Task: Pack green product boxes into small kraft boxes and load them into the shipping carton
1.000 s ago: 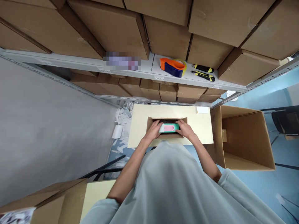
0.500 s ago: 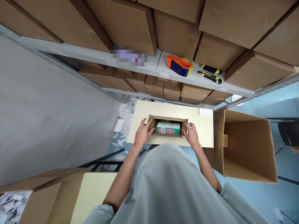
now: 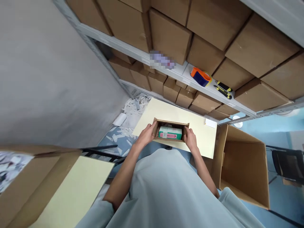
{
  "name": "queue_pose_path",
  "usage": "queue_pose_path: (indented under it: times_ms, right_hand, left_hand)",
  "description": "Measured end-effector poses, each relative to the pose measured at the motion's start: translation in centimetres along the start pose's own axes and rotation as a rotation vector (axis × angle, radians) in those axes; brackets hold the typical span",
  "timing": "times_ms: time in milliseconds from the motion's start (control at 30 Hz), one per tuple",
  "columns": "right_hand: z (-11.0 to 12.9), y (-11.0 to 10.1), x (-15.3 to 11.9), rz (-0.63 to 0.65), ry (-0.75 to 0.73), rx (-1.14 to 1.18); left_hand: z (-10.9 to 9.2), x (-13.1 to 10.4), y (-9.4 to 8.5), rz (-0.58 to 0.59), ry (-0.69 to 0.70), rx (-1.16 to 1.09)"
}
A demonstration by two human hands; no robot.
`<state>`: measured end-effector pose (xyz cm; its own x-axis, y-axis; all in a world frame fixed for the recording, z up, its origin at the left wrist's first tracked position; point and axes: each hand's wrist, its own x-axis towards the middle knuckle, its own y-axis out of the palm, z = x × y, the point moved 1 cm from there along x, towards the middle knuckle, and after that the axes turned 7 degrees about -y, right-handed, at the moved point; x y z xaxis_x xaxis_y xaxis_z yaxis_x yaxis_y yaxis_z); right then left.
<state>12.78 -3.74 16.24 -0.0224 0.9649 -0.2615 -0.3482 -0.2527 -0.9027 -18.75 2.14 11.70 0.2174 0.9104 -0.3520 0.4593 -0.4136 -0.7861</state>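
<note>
An open cardboard box (image 3: 172, 121) is in front of me at the pale table's near edge. Inside it lies a smaller green and white carton (image 3: 170, 133) with a pink picture on its side. My left hand (image 3: 146, 135) grips the box's left end, fingers against the outer wall and top edge. At the opposite end, my right hand (image 3: 190, 139) holds the right wall with bent fingers. Whether the box rests fully on the table or is slightly raised, I cannot tell.
Shelves of brown cartons (image 3: 169, 34) rise behind the table (image 3: 201, 133). On one shelf lie a tape dispenser (image 3: 200, 77) and two cutters (image 3: 223, 90). A large open carton (image 3: 244, 171) stands right. Paper scraps (image 3: 133, 110) cover the floor at left, beside the wall.
My view has turned, so the table and shelves now slant. Both hands have closed more firmly on the box's ends. The box has turned relative to the table edge.
</note>
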Motion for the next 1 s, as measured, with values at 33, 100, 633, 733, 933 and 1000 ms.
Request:
queue_pose_path:
  times_ms: [33, 100, 633, 733, 933, 1000]
  right_hand:
    - [1.1, 0.3, 0.1, 0.002, -0.036, -0.013]
    - [3.8, 1.1, 0.3, 0.018, -0.113, -0.044]
    - [36.2, 14.9, -3.6, 0.31, -0.84, -0.299]
    - [40.6, 16.9, -5.0, 0.359, -0.932, -0.338]
    - [47.0, 19.9, -6.1, 0.423, -1.076, -0.423]
    - [48.6, 20.5, -6.3, 0.432, -1.105, -0.446]
  left_hand:
    - [1.2, -1.4, -0.2, -0.014, -0.022, -0.018]
    - [3.8, -4.7, -0.7, -0.048, -0.09, -0.052]
    - [23.1, -37.2, -0.7, -0.548, -0.777, -0.352]
    - [24.8, -40.7, 0.5, -0.629, -0.877, -0.381]
    - [26.2, -44.3, 1.9, -0.714, -1.057, -0.432]
    - [26.6, -44.8, 2.1, -0.729, -1.108, -0.433]
